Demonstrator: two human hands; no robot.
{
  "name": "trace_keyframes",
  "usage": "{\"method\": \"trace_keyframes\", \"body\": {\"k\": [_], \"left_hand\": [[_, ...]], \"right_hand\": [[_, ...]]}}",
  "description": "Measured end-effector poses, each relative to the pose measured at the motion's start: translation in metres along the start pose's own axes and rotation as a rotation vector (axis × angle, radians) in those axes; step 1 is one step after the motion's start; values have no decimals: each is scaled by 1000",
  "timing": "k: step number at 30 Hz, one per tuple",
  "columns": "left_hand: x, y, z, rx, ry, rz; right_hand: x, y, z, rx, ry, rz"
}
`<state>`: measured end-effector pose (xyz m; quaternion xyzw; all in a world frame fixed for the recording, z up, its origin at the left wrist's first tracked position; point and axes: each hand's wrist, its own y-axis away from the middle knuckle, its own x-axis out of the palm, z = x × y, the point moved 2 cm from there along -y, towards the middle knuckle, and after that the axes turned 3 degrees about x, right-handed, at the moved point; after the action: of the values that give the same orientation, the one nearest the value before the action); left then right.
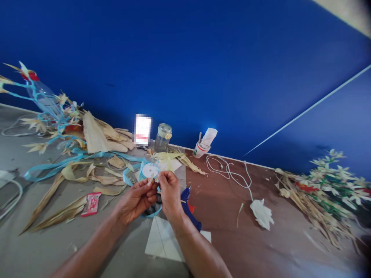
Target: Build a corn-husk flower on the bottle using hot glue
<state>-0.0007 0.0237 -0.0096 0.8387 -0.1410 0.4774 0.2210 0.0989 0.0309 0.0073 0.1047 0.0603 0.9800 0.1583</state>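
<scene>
My left hand (137,199) and my right hand (169,193) meet above the floor, fingertips pinched together on a small pale piece of dried husk (152,178). Just behind the fingers lies a light blue ribbon spool (150,170) with loose ribbon (72,159) trailing left. A blue glue gun (188,210) lies under my right wrist, partly hidden. A white sheet (162,241) lies on the floor below my forearms.
Dried husks (95,135) pile at left with a plastic bottle (43,96). A red packet (91,204), glass jar (162,137), paper cup (201,148), white cable (226,168), white husk flower (262,213) and a bundle of husk flowers (324,193) surround me. A blue wall (185,58) rises behind.
</scene>
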Motion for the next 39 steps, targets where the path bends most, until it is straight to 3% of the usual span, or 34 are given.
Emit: {"method": "trace_keyframes", "body": {"k": [3,8,15,23,31,34,39], "left_hand": [[-2,-3,-5,16,19,-11],[-14,-9,-27,135,80,-63],[-17,-7,-53,213,295,-192],[-24,-8,-58,277,344,-229],[-24,-7,-54,249,256,-200],[-23,-6,-53,219,171,-190],[-13,-1,-42,227,18,-174]], "right_hand": [[0,0,2,17,-32,37],[1,5,2,145,33,336],[6,23,-2,-43,402,510],[25,26,-37,445,49,633],[16,15,-35,409,50,843],[7,5,-20,336,27,713],[-10,-13,7,150,-156,190]]}}
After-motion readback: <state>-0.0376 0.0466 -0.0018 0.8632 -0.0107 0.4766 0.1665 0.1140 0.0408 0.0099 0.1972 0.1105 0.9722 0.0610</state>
